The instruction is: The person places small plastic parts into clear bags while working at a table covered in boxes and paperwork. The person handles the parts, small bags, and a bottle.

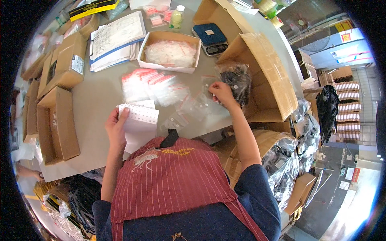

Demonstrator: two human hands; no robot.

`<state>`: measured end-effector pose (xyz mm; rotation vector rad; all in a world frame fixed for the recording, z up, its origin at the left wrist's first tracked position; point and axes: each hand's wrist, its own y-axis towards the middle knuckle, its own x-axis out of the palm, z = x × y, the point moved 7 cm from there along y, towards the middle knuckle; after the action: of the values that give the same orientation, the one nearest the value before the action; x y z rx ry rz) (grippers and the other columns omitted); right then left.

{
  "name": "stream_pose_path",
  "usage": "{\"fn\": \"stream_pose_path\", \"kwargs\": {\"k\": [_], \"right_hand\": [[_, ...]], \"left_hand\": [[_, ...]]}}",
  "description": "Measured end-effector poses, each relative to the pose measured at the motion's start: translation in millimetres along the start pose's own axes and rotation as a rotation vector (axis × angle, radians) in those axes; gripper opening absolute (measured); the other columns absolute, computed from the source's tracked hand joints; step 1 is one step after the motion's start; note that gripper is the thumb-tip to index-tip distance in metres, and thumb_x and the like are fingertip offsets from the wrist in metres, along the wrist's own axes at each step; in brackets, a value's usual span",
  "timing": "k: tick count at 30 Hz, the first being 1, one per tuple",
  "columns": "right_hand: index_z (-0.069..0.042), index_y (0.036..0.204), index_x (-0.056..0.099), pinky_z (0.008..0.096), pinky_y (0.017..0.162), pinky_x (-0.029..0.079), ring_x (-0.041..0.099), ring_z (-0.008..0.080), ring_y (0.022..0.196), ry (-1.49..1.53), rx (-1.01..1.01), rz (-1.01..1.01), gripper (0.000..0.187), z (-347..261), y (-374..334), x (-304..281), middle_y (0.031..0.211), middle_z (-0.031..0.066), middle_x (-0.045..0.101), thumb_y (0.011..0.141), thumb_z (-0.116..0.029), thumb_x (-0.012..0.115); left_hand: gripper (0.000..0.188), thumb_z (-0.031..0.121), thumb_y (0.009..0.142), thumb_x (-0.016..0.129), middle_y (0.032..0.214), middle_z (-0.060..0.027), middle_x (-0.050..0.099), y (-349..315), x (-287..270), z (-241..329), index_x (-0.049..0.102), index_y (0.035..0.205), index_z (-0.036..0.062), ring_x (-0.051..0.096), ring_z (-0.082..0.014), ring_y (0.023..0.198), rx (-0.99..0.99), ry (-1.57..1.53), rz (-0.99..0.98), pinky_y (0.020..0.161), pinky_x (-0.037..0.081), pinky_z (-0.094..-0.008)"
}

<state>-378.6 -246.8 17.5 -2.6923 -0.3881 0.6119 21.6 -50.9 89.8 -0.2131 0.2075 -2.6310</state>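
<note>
My left hand (116, 127) pinches the edge of a white sheet of small round stickers (140, 114) above the near side of the table. My right hand (222, 93) is closed, its fingertips pressed together over small clear zip bags (197, 105), several with a white round dot on them. What those fingertips hold, if anything, is too small to make out. Right beside this hand lies a clear bag of black items (238, 83), also with a white dot. A pile of clear zip bags with red strips (150, 85) spreads between my hands.
An open carton (269, 76) lines the table's right side, beside a small scale (210, 35). Farther back stand a white box of zip bags (171, 52), a clipboard with papers (116, 36) and a bottle (177, 17). Brown boxes (58, 124) line the left edge.
</note>
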Motion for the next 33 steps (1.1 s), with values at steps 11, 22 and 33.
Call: {"fn": "stream_pose_path", "kwargs": {"k": [11, 22, 33], "right_hand": [[-0.003, 0.098, 0.058, 0.0262, 0.050, 0.044, 0.056, 0.0101, 0.057, -0.069, -0.014, 0.174, 0.021, 7, -42, -26, 0.074, 0.0026, 0.059, 0.084, -0.011, 0.072], [-0.005, 0.104, 0.059, 0.0430, 0.070, 0.053, 0.067, 0.0347, 0.081, -0.753, -0.308, 0.079, 0.027, 6, -67, -7, 0.089, 0.0180, 0.067, 0.084, -0.021, 0.067], [-0.004, 0.130, 0.046, 0.0496, 0.084, 0.051, 0.060, 0.0426, 0.106, -0.848, -0.283, 0.132, 0.048, -9, -48, -24, 0.120, 0.0214, 0.057, 0.087, -0.013, 0.066]], "left_hand": [[0.024, 0.023, 0.094, 0.071, 0.093, 0.0006, 0.066, -4, -13, -9, 0.066, 0.105, 0.0020, 0.056, -0.0056, 0.082, -0.029, -0.004, 0.052, 0.077, 0.044, -0.0217], [0.021, 0.020, 0.093, 0.070, 0.094, 0.0012, 0.066, 0, 9, 0, 0.067, 0.103, 0.0012, 0.055, -0.0057, 0.083, 0.018, 0.061, -0.019, 0.078, 0.043, -0.0217], [0.021, 0.021, 0.095, 0.069, 0.096, 0.0013, 0.066, -3, -7, -6, 0.066, 0.105, 0.0022, 0.055, -0.0054, 0.084, -0.002, -0.011, 0.035, 0.078, 0.043, -0.0219]]}}
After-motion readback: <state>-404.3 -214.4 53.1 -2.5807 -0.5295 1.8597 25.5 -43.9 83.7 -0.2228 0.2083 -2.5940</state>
